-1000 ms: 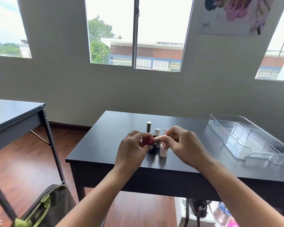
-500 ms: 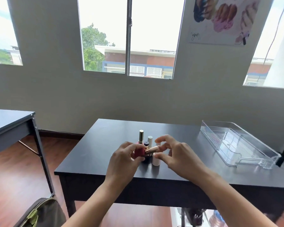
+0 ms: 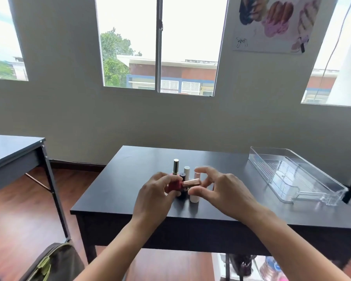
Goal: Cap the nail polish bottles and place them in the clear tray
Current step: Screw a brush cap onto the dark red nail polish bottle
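Two hands met over the table: the left hand gripped a red bottle, while the right hand hung loosely open beside its cap. A half-turned cap might have leaked before reaching the tray.

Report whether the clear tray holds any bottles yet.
Empty: the clear tray shows only its bare ribbed floor, while the bottles stand mid-table.

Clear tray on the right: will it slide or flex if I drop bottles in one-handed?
The clear tray looks like rigid plastic, so it probably won't flex. Empty, on the smooth dark table, it may skid. Its end overhangs the edge, so it may tip.
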`<state>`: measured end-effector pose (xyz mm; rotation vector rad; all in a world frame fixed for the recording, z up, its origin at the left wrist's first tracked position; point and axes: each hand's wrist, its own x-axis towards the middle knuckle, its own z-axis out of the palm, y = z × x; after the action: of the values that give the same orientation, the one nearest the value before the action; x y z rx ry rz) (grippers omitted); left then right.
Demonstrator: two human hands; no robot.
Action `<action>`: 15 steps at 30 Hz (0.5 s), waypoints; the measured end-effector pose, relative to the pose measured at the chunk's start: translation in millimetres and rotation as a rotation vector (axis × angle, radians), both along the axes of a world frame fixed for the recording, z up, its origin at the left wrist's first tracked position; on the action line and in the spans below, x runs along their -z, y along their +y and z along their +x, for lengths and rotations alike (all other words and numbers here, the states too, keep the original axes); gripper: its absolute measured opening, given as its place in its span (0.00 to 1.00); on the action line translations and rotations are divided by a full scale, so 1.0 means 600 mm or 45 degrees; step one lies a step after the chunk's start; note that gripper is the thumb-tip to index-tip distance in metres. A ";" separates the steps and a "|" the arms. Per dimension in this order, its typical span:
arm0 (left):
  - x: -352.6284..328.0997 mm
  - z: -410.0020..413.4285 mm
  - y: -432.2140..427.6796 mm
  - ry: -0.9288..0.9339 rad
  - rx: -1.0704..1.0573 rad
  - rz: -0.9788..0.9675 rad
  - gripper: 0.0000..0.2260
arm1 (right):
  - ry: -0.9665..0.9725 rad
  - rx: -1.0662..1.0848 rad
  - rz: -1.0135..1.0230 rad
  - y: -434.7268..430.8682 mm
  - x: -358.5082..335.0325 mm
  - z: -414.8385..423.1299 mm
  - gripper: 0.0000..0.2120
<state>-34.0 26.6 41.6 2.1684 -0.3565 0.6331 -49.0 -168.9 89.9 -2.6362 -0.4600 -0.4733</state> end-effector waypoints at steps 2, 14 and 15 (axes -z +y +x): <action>0.000 -0.001 -0.001 0.005 0.012 0.013 0.16 | -0.065 -0.050 -0.076 0.001 0.007 -0.001 0.15; -0.001 -0.010 0.000 -0.021 0.095 0.183 0.15 | -0.263 -0.190 -0.326 0.003 0.016 0.000 0.13; -0.004 -0.009 0.001 -0.039 0.090 0.201 0.15 | -0.254 -0.198 -0.355 0.004 0.015 -0.001 0.13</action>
<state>-39.3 27.2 44.1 2.2863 -0.5122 0.6171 -49.8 -166.7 80.6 -2.7978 -0.8420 -0.6680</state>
